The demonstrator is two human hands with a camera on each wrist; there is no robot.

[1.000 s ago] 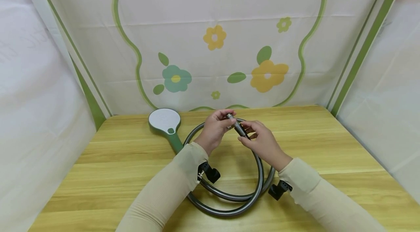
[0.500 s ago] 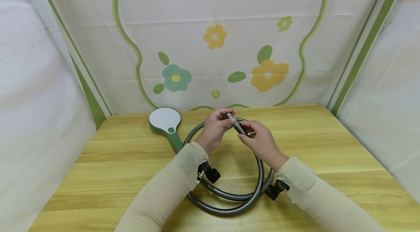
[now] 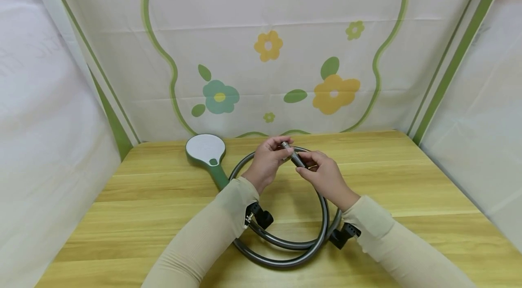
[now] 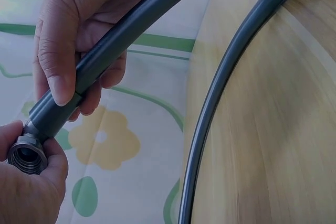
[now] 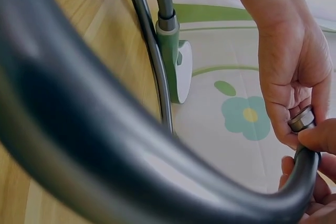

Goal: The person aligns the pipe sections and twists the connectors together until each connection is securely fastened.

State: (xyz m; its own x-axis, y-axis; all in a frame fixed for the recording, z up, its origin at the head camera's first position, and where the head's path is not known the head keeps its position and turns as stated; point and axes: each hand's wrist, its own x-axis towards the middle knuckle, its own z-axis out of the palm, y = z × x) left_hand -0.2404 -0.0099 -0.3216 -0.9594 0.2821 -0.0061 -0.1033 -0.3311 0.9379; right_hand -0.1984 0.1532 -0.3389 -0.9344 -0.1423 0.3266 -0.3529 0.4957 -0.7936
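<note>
In the head view, my left hand (image 3: 267, 161) pinches the metal nut (image 4: 27, 155) at one end of a dark grey shower hose (image 3: 281, 263). The nut's threaded opening faces the left wrist camera. Just behind it, my right hand (image 3: 326, 177) grips the hose's dark tapered end sleeve (image 4: 55, 111) between thumb and fingers. This end is held up off the table and tilted. The rest of the hose lies looped below. A green shower head (image 3: 205, 147) with a white face lies left of the hands; in the right wrist view, its handle (image 5: 168, 45) joins the hose's other end.
The wooden table (image 3: 408, 179) is backed by a white cloth (image 3: 244, 2) printed with flowers. White cloth walls stand on both sides. A small black camera mount sits at each wrist, over the hose loops.
My right hand has shifted slightly left, and its fingers lie closer around the sleeve. My left hand holds the nut in nearly the same place. The shower head has stayed put.
</note>
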